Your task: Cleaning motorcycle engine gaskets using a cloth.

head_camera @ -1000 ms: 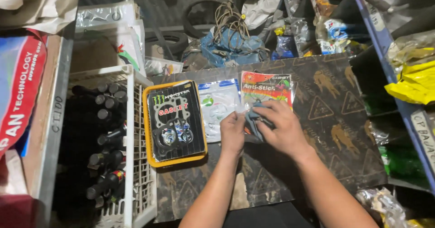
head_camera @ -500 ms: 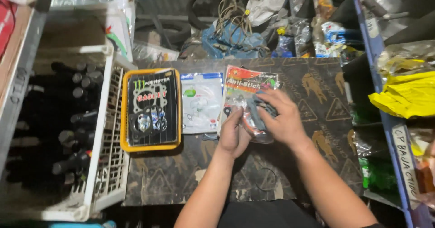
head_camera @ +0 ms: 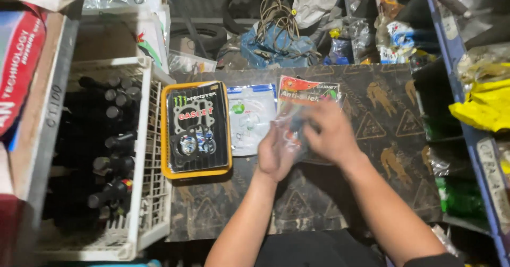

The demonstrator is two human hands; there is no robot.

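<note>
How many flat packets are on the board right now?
3: the yellow-edged black packet at left, a white packet in the middle, a clear packet under both hands; others may be hidden.

Both hands over the dark tabletop (head_camera: pixel 372 192), left hand (head_camera: pixel 273 155) and right hand (head_camera: pixel 329 137) held a clear plastic packet (head_camera: pixel 292 134) (blurred), yellow-edged gasket pack (head_camera: pixel 195 130) lay left, white crate (head_camera: pixel 143 155) beside it.
</note>
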